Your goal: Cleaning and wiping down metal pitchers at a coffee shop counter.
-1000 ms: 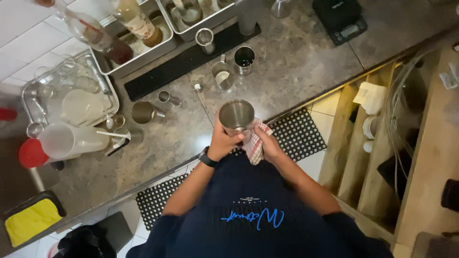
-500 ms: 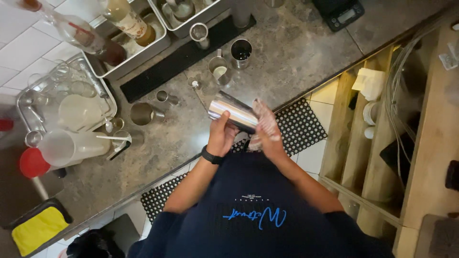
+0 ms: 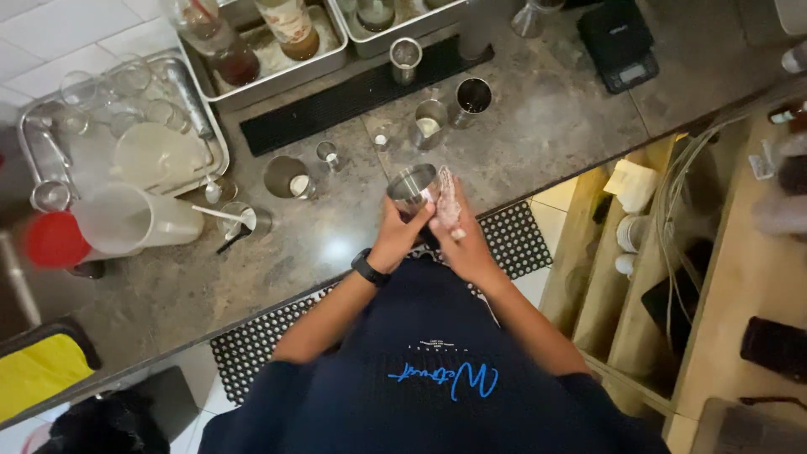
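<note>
My left hand (image 3: 393, 237) grips a steel shaker tin (image 3: 411, 187) held upright over the front edge of the dark stone counter (image 3: 538, 126). A black watch (image 3: 367, 268) sits on that wrist. My right hand (image 3: 460, 244) holds a clear, pinkish glass (image 3: 445, 197) pressed against the tin's right side, tilted towards it. What is inside the tin is hidden.
Several steel cups (image 3: 430, 123) and jiggers (image 3: 326, 154) stand behind the tin. A black bar mat (image 3: 353, 97) and steel trays with bottles (image 3: 290, 25) line the back. A tray of glasses (image 3: 126, 126), a plastic jug (image 3: 134, 220) and a red lid (image 3: 52, 240) are left. A scale (image 3: 620, 42) sits far right.
The tin, tipped on its side half a second ago, now stands upright again. Both hands have kept their hold, with the glass staying against the tin's right side.
</note>
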